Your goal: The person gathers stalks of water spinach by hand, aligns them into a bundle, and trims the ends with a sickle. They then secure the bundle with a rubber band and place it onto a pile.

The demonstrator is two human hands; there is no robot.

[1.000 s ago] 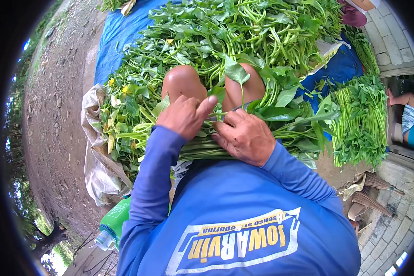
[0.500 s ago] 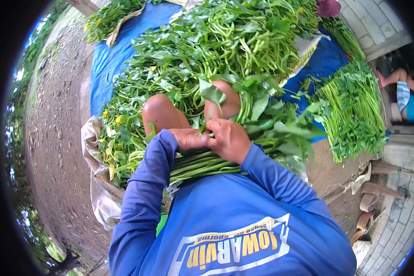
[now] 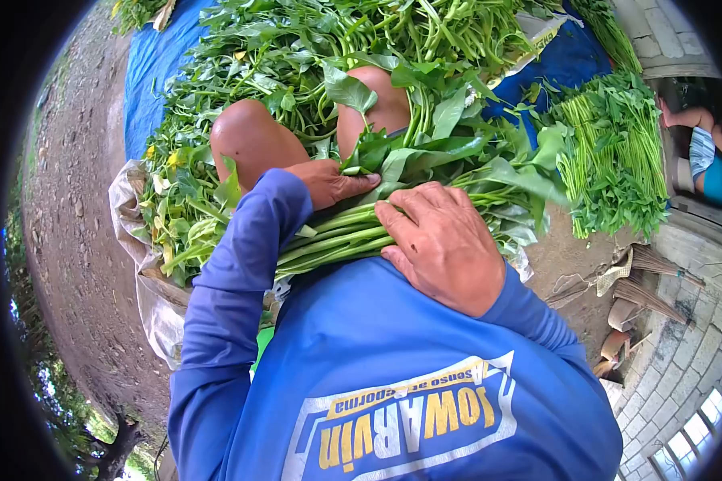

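A bundle of long green stems lies across my lap, its leaves toward the right. My right hand rests over the stems with its fingers bent and apart. Left of it, my left hand pinches at the leafy edge of the bundle, thumb pointing right; what lies between its fingers is hidden by leaves. Broad leaves spread just beyond both hands, in front of my knees.
A big heap of leafy greens covers a blue tarp beyond my knees. Stacked bundles lie at the right. A pale sack edges the left. Another person is at the far right, near brooms.
My hands have come apart. My right hand has moved right and down onto the stems, its fingers spread. The view has shifted, so the heap and my knees appear higher and farther left.
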